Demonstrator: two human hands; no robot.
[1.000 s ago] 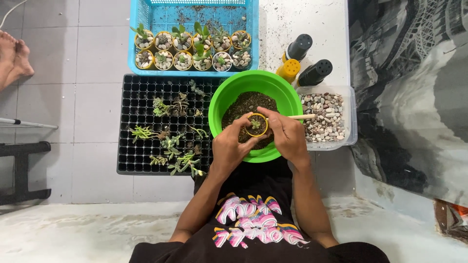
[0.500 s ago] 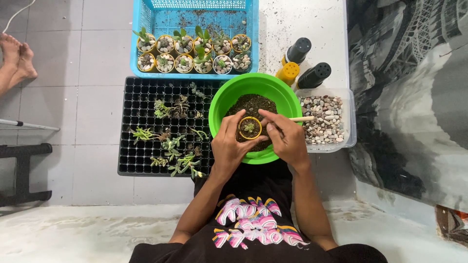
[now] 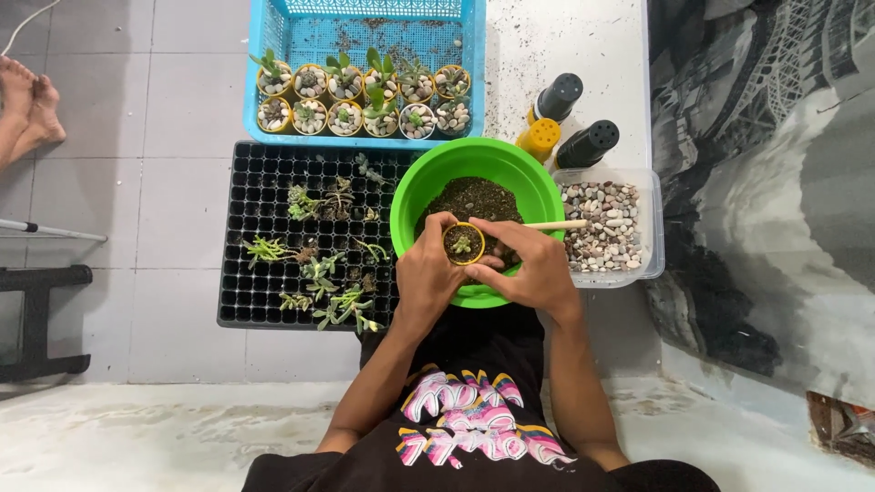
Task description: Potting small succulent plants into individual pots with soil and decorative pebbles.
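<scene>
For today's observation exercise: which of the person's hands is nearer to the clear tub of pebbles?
Right. The right hand is over the green bowl's right side, next to the pebble tub. The left hand holds the small yellow pot, farther away.

Single head-worn view, looking almost straight down from above the seated person. The green bowl (image 3: 474, 219) sits at frame centre, at arm's reach. The blue basket (image 3: 264, 118) fills the upper middle, tiled floor the left, a dark patterned sheet (image 3: 766, 182) the right.
</scene>
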